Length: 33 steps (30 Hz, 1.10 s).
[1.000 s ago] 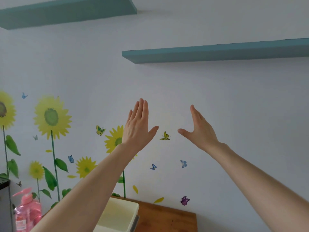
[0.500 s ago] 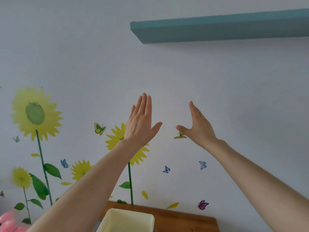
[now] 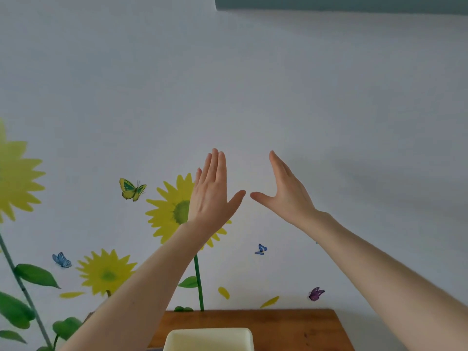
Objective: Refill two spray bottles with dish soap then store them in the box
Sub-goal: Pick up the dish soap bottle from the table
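Note:
My left hand [image 3: 211, 192] and my right hand [image 3: 285, 193] are raised in front of the wall, fingers straight and together, thumbs spread and nearly meeting. Neither holds anything. Far below them, at the bottom edge of the view, shows the rim of a pale yellow box [image 3: 209, 338] on a wooden table [image 3: 291, 328]. No spray bottle or soap bottle is in view.
A white wall with sunflower and butterfly stickers [image 3: 177, 211] fills the view. A teal shelf [image 3: 342, 3] juts out at the top right. The table's right edge ends near the lower right.
The view has swung right and down: the shelves slid up, the pink bottle at the lower left left the view, the box moved toward centre. My hands stay raised, thumbs closer together.

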Tool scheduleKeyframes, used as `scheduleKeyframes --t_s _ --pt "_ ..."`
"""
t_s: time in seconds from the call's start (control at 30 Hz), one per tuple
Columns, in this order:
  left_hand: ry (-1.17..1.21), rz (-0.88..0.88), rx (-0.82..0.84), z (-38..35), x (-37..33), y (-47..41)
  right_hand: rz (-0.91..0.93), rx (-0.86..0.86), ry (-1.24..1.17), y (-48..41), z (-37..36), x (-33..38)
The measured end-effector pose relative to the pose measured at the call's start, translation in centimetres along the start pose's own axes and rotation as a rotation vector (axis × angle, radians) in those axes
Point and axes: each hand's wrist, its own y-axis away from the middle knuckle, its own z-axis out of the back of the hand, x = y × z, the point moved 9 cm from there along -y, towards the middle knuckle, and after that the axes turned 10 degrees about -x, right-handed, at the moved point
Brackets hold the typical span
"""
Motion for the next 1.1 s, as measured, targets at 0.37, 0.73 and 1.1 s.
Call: scheduleKeyframes --t_s 0.37,0.73,1.1 --pt "0.003 0.021 -0.003 0.3 1.3 -1.2 0.015 0.016 0.031 -1.0 -0.9 0.4" --pt "-0.067 0.062 -0.011 2.7 1.3 -0.2 0.089 0.075 -0.098 -1.1 -1.2 2.3" --pt "-0.083 0.289 0.245 4.9 3.6 7.1 -0.001 0.287 -0.371 5.2 -6.1 5.2"
